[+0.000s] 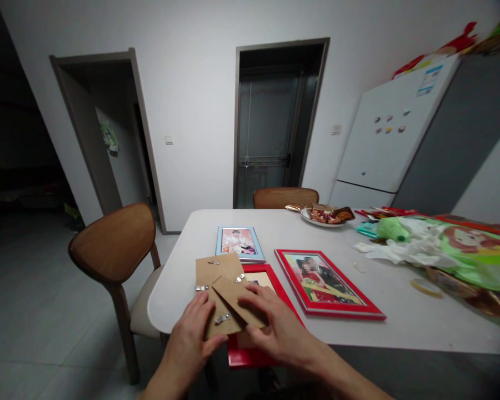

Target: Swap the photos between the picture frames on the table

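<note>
A brown backing board [219,266] with metal clips is held at its lower left edge by my left hand [194,330], thumb below and fingers on top. My right hand [275,322] grips the board's folding stand flap [237,297], which is lifted at an angle from the board. Beneath them lies a red frame [281,289], partly hidden by the board and my right hand, its near corner at the table's front edge. Just behind the board rests a light blue picture frame [256,247]. Another red picture frame [337,312] lies flat to the right.
On the white table [270,222] stand a plate [323,223] of food at the back and green and white plastic bags [420,250] at the right. A tape roll [425,288] lies there too. A wooden chair [116,244] is at the left.
</note>
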The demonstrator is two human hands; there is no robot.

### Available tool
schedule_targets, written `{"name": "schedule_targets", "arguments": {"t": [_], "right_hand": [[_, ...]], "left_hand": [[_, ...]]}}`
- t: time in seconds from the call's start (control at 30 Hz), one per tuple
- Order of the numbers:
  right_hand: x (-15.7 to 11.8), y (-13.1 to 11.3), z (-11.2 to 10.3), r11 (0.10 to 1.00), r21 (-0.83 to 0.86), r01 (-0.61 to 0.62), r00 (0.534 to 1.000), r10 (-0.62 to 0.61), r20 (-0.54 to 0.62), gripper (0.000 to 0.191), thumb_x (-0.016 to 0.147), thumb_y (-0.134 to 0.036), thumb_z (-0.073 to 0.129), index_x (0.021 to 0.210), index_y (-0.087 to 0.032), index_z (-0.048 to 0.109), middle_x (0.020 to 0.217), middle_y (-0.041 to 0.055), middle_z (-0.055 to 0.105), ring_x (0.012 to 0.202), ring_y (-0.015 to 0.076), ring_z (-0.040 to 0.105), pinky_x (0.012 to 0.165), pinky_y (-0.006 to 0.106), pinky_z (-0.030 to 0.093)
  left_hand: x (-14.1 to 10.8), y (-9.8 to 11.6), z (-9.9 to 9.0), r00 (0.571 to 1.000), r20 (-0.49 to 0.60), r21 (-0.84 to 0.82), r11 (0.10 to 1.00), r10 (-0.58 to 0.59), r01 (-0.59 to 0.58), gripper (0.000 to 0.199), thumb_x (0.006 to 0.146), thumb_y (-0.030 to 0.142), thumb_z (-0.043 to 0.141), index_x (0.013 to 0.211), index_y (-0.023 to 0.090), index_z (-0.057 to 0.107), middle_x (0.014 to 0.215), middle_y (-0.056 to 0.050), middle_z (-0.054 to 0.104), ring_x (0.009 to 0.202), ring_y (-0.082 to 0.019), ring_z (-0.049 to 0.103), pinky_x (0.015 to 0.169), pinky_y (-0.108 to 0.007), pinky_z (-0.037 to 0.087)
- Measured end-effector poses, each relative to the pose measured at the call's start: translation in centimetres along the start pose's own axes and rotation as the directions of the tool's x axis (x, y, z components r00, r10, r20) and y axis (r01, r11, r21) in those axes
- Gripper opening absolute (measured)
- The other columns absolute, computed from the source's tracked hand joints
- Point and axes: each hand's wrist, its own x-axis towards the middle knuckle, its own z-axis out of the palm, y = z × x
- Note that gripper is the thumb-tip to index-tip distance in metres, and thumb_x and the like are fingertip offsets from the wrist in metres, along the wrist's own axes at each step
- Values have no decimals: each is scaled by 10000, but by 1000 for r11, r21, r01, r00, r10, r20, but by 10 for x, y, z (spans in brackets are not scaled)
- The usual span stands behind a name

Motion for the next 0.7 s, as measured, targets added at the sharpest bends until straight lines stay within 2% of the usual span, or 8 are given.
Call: {"name": "schedule_targets", "arguments": {"t": [0.1, 0.23, 0.4, 0.53, 0.7], "right_hand": [[-27, 21, -24, 989, -75, -130, 990, 133, 39, 448, 626, -180, 470, 1067, -189, 545, 1235, 99, 428, 1135, 220, 380, 949, 392, 304], [-49, 43, -34, 962, -130, -241, 965, 251, 70, 446, 645, -237, 475, 1080, -188, 557, 1240, 106, 440, 1149, 232, 379, 969, 410, 277], [-47, 56, -22, 964, -128, -232, 967, 243, 78, 449, 647, -225, 456, 1081, -182, 563, 1226, 104, 457, 1127, 223, 402, 959, 380, 295], [-40, 62, -7, 973, -166, -157, 985, 167, 46, 483, 609, -198, 474, 1084, -177, 559, 1214, 107, 461, 1098, 230, 412, 945, 379, 301], [-34, 62, 1, 977, -176, -118, 992, 122, 15, 462, 602, -192, 476, 1056, -179, 567, 1190, 104, 473, 1073, 229, 416, 936, 387, 298]], "left_hand": [[8, 35, 20, 989, 138, -29, 998, 62, -59, 459, 637, 243, 661, 1059, 134, 516, 1219, -170, 475, 1140, -276, 419, 939, -423, 380], [11, 61, 39, 961, 270, -54, 997, 59, -46, 432, 651, 250, 651, 1045, 129, 522, 1194, -166, 500, 1114, -283, 448, 927, -420, 391], [13, 60, 43, 962, 272, -37, 999, 18, -8, 299, 697, 219, 580, 989, 162, 554, 1144, -123, 549, 1076, -262, 487, 912, -416, 401], [18, 53, 38, 956, 293, 18, 1000, -30, 26, 275, 724, 190, 530, 996, 168, 562, 1155, -113, 546, 1079, -256, 485, 941, -452, 353], [20, 50, 34, 950, 300, 64, 996, -82, 66, 268, 733, 188, 508, 996, 178, 565, 1166, -98, 541, 1083, -241, 482, 936, -411, 364]]}}
